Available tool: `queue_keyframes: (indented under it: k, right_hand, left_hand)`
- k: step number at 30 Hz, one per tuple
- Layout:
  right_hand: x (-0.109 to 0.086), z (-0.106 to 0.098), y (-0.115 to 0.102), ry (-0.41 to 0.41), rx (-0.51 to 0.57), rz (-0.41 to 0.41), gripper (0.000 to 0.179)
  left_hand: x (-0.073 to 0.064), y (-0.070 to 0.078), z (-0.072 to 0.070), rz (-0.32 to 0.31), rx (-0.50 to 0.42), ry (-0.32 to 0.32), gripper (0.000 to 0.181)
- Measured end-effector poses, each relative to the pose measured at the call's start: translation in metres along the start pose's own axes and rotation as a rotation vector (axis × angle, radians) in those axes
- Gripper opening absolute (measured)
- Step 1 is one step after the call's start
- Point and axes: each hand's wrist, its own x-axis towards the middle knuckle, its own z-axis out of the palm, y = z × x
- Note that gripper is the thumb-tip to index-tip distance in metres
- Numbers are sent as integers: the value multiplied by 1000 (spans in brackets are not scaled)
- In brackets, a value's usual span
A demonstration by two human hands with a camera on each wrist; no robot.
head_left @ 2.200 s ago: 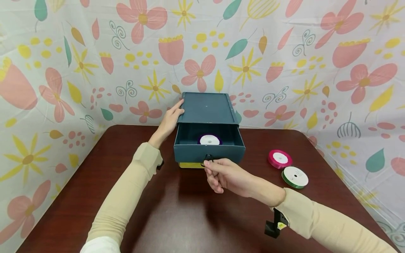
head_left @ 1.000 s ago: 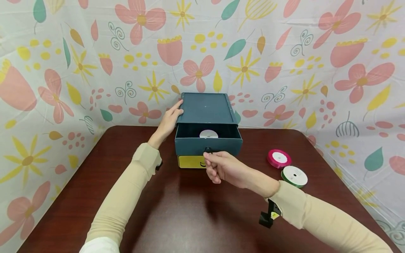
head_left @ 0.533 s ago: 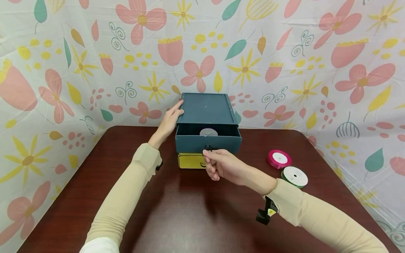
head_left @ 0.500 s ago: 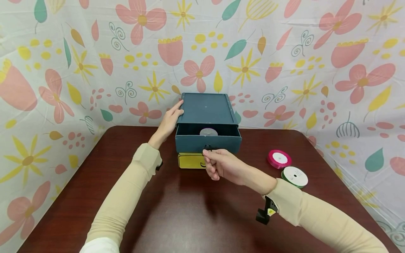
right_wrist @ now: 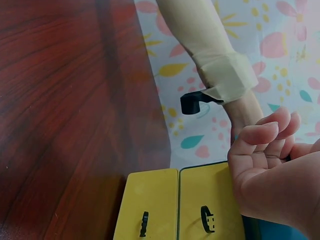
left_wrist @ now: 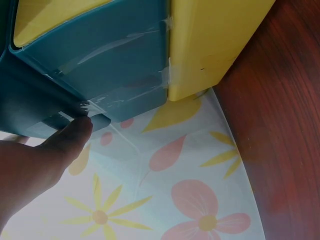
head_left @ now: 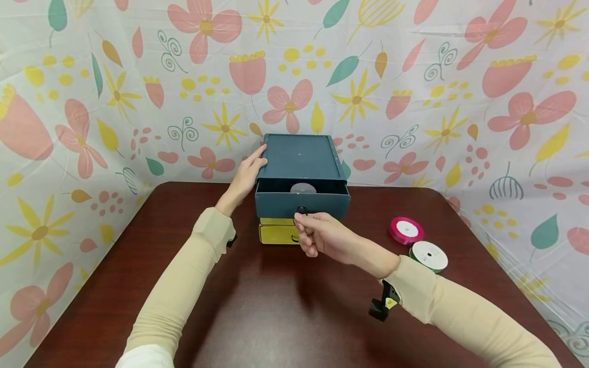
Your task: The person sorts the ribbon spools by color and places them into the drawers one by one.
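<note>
Ctr of frame: blue cabinet (head_left: 299, 156) at far edge of dk red-brown tabletop (head_left: 271, 306), its blue drawer (head_left: 276, 205) partway out, front facing viewer. R grip (head_left: 326, 235) pinches blk handle (head_left: 301, 209) on that drawer's front, thumb + index tog., other fingers curled loosely below. L grip (head_left: 245, 174) isn't clenched on anything; rests along cabinet's edge, left of ctr, fingers extended; L wrist view has thumb agst blue side, w/ clear tape nearby. White disc (head_left: 303, 188) inside drawer, approx. mid-width, lower part hidden by the front. Below blue drawer: yellow drawers (head_left: 278, 235), 2 fronts w/ small blk pulls in R wrist view, both flush. Right of ctr on tabletop: pink spool (head_left: 406, 230) w/ white middle; green-edged spool (head_left: 429, 255) just beside it, slightly lower rt. Floral cloth (head_left: 414, 102) fills upper frame. Beige sleeves (head_left: 184, 276) on both arms; blk wrist cam (head_left: 379, 308) under R cuff.
</note>
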Motion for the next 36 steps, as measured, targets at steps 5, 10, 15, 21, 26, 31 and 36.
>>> queue_keyframes:
  k: [5, 10, 15, 21, 26, 31, 36]
  right_hand:
    - [3, -2, -1, 15, 2, 11, 37]
    - [5, -3, -2, 47, 6, 23, 37]
    - [6, -3, -4, 51, 5, 20, 37]
    - [9, -4, -5, 52, -2, 17, 38]
    - [11, -5, -6, 64, -8, 25, 38]
    - [13, -6, -7, 75, -10, 31, 38]
    - [14, -8, -8, 85, -8, 39, 37]
  left_hand:
    - [-1, 0, 0, 1, 2, 0, 54]
    - [0, 0, 0, 6, -9, -1, 54]
    - [-1, 0, 0, 8, -7, 2, 54]
    - [-2, 1, 0, 9, 3, 0, 54]
    - [-1, 0, 0, 14, 1, -6, 54]
    - [0, -1, -1, 10, -10, -10, 54]
    - [-1, 0, -1, 0, -4, -10, 54]
